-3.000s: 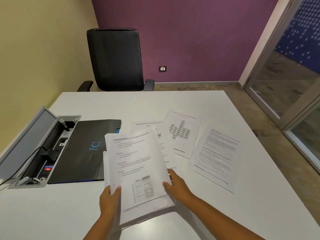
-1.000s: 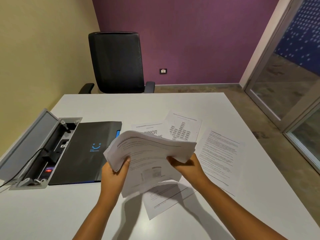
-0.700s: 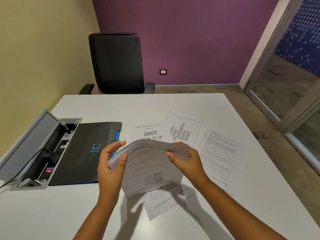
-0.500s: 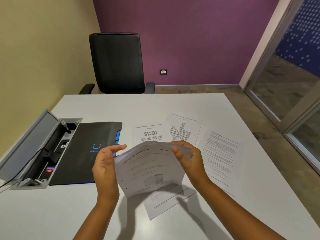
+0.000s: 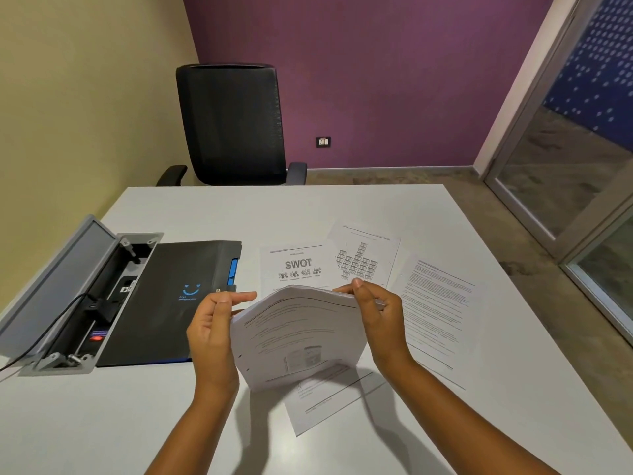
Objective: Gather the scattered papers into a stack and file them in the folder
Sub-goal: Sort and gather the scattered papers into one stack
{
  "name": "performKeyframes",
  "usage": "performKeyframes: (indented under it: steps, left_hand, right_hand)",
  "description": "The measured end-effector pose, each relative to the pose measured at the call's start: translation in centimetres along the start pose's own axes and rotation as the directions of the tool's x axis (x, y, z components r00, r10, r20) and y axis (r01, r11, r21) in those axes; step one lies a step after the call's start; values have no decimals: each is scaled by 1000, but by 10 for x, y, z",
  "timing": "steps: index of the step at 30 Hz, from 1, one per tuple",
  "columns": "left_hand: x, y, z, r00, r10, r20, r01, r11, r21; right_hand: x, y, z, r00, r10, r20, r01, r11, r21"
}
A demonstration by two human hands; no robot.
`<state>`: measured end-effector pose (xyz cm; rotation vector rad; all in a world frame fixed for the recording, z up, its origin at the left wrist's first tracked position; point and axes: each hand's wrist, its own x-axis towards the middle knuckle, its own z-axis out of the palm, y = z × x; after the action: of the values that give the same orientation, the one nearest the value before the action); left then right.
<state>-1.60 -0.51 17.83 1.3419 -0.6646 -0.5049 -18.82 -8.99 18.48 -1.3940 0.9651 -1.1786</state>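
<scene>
Papers in mid-gather, seen from the head camera: a person's right hand (image 5: pixel 378 315) pinches the top right edge of a partial stack (image 5: pixel 301 334) held upright above the white table (image 5: pixel 342 207), its lower edge near or on a loose sheet (image 5: pixel 329 399) lying beneath. The left hand (image 5: pixel 210 323) stands beside the stack's left edge with fingers straight and spread; whether it touches the paper cannot be told. The stack bows at the top, a sign that the sheets are light and floppy and likely to fan or slide apart unless both side edges are squared and held together. Three more sheets lie flat and well apart from the grip: a SWOT page (image 5: pixel 296 265), a chart page (image 5: pixel 363 258) overlapping its right side, and a text page (image 5: pixel 435 313) further right. Thin sheets lying flat are probably easiest lifted by a corner or slid to the table edge. The dark folder (image 5: pixel 171 303) lies closed at left, just beside an open cable box (image 5: pixel 89 296) with its lid raised and a lead plugged in, which could crowd the folder's cover when it swings open. A black office chair (image 5: pixel 233 121) stands beyond the far edge.
</scene>
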Motion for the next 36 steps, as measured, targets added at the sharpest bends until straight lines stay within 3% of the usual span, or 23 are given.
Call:
performKeyframes:
  steps: [9,18,29,36]
  left_hand:
    - [-2,5,4,998,-65,22,65,998,-5]
    - [-5,11,6,997,-60,51,56,996,76]
    - [-7,16,2,972,-44,230,26,996,84]
    - [-14,1,-8,952,-39,304,15,997,81]
  right_hand:
    - [2,0,2,999,-11,-42,11,1000,10]
    - [-6,-3,-4,989,-95,109,87,993,75]
    - [0,6,-7,995,-49,87,51,999,-12]
    - [3,20,-9,995,-13,103,6,997,71]
